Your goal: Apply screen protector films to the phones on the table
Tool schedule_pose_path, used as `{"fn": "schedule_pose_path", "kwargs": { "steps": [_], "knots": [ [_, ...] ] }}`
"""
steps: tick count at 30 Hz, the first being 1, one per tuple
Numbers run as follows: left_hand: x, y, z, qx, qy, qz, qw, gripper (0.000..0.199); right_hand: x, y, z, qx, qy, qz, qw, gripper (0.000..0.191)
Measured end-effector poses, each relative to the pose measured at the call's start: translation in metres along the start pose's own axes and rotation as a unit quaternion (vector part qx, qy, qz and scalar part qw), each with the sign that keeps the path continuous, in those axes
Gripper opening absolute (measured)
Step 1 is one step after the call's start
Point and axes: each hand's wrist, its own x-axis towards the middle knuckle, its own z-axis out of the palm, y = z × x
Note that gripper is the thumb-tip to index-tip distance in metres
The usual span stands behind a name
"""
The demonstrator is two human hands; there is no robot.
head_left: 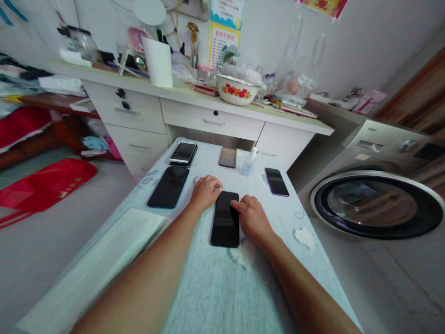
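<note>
A black smartphone (pixel 225 222) lies screen up on the cloth-covered table, between my two hands. My right hand (pixel 253 217) grips its right edge, thumb on the screen and the other fingers curled at the side. By the phone's top left corner, my left hand (pixel 206 192) is closed in a pinch; a small greyish bit shows at the fingertips, too small to name. Left of that hand lies a larger dark phone (pixel 168 187). Beyond it sits a stack of phones (pixel 183 153), the top one with a white edge.
Farther back are a brown phone case (pixel 228 157) and a clear spray bottle (pixel 249 162). A purple-edged phone (pixel 277 181) lies at the right. A long pale strip (pixel 93 273) runs along the table's left edge. Behind stands a white desk (pixel 194 121); a washing machine (pixel 375 195) is at the right.
</note>
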Motion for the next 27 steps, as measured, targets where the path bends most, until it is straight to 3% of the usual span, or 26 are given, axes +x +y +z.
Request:
{"fn": "schedule_pose_path", "kwargs": {
  "steps": [12,27],
  "knots": [
    [0.0,-0.003,0.003,0.007,0.0,0.009,1.0,0.012,-0.012,-0.021,0.005,0.05,0.011,-0.099,0.994,0.028],
    [0.001,-0.003,0.002,0.005,0.0,0.012,1.0,0.012,-0.005,-0.008,0.004,0.029,0.013,-0.024,0.999,0.04]
  ]
}}
